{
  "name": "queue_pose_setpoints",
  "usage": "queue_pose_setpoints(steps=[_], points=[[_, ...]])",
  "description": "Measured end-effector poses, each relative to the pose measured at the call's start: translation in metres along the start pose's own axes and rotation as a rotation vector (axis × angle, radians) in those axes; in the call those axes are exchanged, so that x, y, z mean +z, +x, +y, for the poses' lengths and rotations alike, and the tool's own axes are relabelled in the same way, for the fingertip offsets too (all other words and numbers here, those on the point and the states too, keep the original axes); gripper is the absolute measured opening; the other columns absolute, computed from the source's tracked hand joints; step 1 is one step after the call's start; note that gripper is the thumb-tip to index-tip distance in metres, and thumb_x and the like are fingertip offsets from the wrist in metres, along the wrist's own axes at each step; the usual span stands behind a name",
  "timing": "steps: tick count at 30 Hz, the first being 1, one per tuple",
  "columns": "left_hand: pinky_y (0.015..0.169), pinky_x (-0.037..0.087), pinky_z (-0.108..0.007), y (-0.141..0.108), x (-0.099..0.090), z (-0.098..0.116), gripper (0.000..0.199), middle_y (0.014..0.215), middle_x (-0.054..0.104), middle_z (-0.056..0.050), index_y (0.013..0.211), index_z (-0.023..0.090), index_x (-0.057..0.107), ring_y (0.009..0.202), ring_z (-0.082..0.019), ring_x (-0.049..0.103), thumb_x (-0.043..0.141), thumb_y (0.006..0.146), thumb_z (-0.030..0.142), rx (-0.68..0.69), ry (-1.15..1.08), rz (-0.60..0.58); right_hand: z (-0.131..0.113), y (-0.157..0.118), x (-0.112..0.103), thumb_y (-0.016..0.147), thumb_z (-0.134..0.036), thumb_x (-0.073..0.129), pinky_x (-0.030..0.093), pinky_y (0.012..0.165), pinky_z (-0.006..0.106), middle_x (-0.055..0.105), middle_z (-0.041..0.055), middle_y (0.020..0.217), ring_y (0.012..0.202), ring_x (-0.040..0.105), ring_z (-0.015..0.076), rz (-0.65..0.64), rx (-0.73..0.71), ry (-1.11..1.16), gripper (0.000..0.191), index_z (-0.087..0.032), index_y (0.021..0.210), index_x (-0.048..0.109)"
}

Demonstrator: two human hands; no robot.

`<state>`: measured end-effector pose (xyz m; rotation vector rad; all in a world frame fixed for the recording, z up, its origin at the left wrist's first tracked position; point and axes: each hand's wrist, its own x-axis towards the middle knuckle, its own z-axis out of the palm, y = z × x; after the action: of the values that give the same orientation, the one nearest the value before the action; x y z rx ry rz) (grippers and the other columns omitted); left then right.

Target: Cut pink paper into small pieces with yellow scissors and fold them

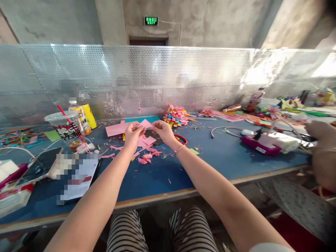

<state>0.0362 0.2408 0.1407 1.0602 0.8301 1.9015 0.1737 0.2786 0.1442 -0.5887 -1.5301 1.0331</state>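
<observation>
Between my two hands, above the blue table (168,176), is a small piece of pink paper (145,123) with a pointed top. My left hand (133,133) pinches its left side. On the right side, the fingers of my right hand (163,131) are closed on it too. Below lie loose pink paper squares (145,141) and several folded pink pieces (147,157). Red-handled scissors (181,139) rest beside my right wrist, partly hidden by it. A larger pink sheet (114,130) lies left of my left hand.
Behind my hands stands a cluster of folded multicoloured paper (176,116). To the left are a plastic cup with a red straw (68,131), a bottle (82,119) and a phone (40,164). A purple-and-white power strip (262,145) lies right, near another person's hand (321,131).
</observation>
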Motion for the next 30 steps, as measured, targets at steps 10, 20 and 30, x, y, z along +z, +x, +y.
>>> queue_pose_setpoints(steps=[10,20,30], points=[[0.064,0.051,-0.026,0.0,0.0011,0.0013,0.03,0.065,0.062,0.001,0.076,0.017,0.053,0.06,-0.012,0.063,0.074,0.055,0.023,0.027,-0.021,-0.02,-0.0039,-0.0012,-0.0014,0.064,-0.03,0.067,0.044,0.057,0.023,0.061,-0.0005,0.064,0.059,0.055,0.0099,0.0,-0.003,-0.031,0.017,-0.017,0.071,0.058],[0.063,0.048,-0.022,0.0007,0.0018,-0.0009,0.023,0.061,0.061,0.0,0.065,0.014,0.057,0.059,-0.009,0.06,0.074,0.054,0.024,0.028,0.001,-0.028,-0.0037,-0.0026,-0.0018,0.064,-0.037,0.068,0.044,0.057,0.023,0.06,0.0,0.066,0.059,0.053,0.0096,0.02,-0.016,-0.03,0.023,-0.017,0.069,0.057],[0.067,0.048,-0.021,-0.0004,0.0007,-0.0042,0.028,0.063,0.062,0.002,0.064,0.015,0.055,0.062,-0.008,0.061,0.078,0.05,0.022,-0.081,-0.173,-0.041,-0.0096,-0.0046,0.005,0.061,-0.032,0.07,0.046,0.062,0.024,0.06,-0.0012,0.072,0.066,0.055,0.0105,0.082,-0.075,0.032,0.027,-0.02,0.082,0.058]])
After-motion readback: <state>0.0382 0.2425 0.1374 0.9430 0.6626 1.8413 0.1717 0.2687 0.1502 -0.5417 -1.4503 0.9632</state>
